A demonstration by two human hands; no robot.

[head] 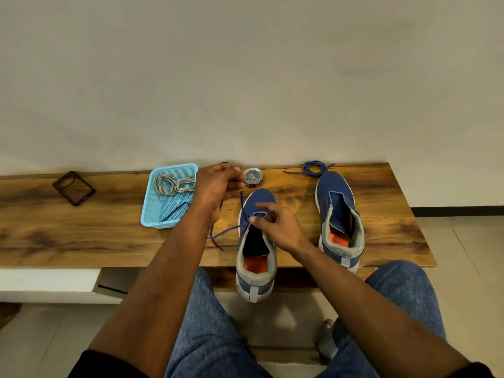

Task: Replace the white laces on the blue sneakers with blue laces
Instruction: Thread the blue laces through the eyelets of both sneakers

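My left hand (218,184) curls so tightly that I cannot see the blue lace (227,230) inside it; only the strand below my wrist shows. My right hand (275,225) covers the lowest eyelets of the near sneaker (256,241), so where the lace passes through there is hidden. The print on the round tin (253,177) is too small to read. A dark thing behind my left knuckles is almost wholly hidden. The wooden bench (109,236) runs off the left edge.
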